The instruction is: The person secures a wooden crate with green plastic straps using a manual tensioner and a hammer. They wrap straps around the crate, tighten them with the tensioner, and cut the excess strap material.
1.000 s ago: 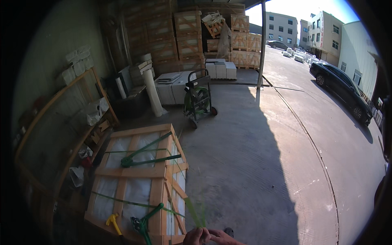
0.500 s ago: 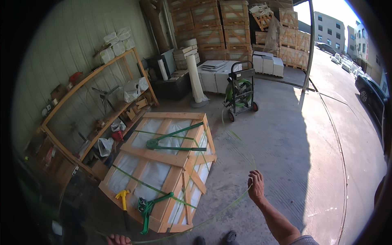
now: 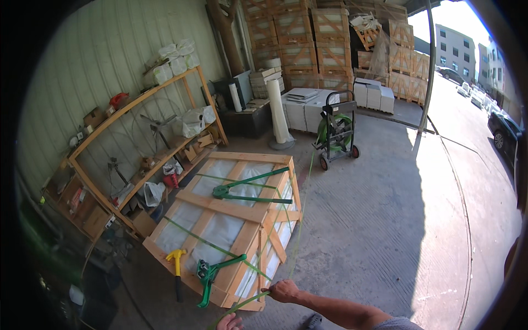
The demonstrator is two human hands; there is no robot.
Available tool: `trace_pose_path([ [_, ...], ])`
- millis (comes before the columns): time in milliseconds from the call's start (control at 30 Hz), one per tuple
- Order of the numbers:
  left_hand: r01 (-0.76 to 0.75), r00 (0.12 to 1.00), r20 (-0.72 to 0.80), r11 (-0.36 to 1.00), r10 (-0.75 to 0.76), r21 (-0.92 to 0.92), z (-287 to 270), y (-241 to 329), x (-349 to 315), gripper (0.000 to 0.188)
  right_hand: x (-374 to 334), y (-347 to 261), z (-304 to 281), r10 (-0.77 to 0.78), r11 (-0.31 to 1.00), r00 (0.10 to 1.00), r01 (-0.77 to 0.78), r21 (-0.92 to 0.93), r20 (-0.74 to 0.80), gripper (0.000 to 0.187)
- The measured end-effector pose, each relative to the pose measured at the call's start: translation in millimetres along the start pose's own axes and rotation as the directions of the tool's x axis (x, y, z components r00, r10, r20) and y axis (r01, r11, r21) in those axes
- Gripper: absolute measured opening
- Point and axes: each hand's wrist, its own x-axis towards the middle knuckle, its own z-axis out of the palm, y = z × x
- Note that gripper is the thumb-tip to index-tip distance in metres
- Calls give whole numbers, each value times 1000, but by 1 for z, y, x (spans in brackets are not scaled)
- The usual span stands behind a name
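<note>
My right hand [image 3: 284, 291] is closed around a green strapping band [image 3: 246, 302] beside the near right corner of a wooden crate [image 3: 223, 206]. From there the band slants down to my left hand [image 3: 230, 323], whose curled fingers meet it at the lower edge; most of that hand is cut off. Further band rises from near my right hand toward a wheeled strap reel [image 3: 335, 132]. On the crate lie a green long-handled tool [image 3: 250, 187] and a green strapping tensioner [image 3: 212, 275]. A yellow-headed hammer [image 3: 177, 264] rests at its near left edge.
A wooden shelf frame [image 3: 137, 143] with bags and boxes stands along the left wall. Behind the reel are pale stacked slabs [image 3: 305, 110] and tall stacks of crates [image 3: 300, 41]. A wrapped roll [image 3: 278, 113] stands upright. Dark cars [image 3: 503, 132] are outside at right.
My right hand has moved left and down to the crate's corner, bringing the band along. My left hand has shifted right. The band near the reel now hangs straighter, and the view has swung slightly.
</note>
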Motion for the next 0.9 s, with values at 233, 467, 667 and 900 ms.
trace_pose_path([
  [233, -549, 788, 364, 299, 496, 781, -15, -92, 6, 41, -32, -20, 52, -16, 984, 999, 10, -178, -31, 47],
  [467, -386, 916, 394, 423, 72, 820, -91, -178, 8, 31, -39, -103, 89, -152, 940, 985, 169, -298, 77, 23],
  [667, -401, 914, 396, 311, 81, 862, -206, -177, -69, 26, -43, -179, 142, -531, 845, 843, 520, -125, -80, 19],
  [900, 95, 903, 20, 245, -429, 965, -338, -196, -212, 41, 66, -71, 134, -310, 763, 897, 432, -481, 315, 25],
])
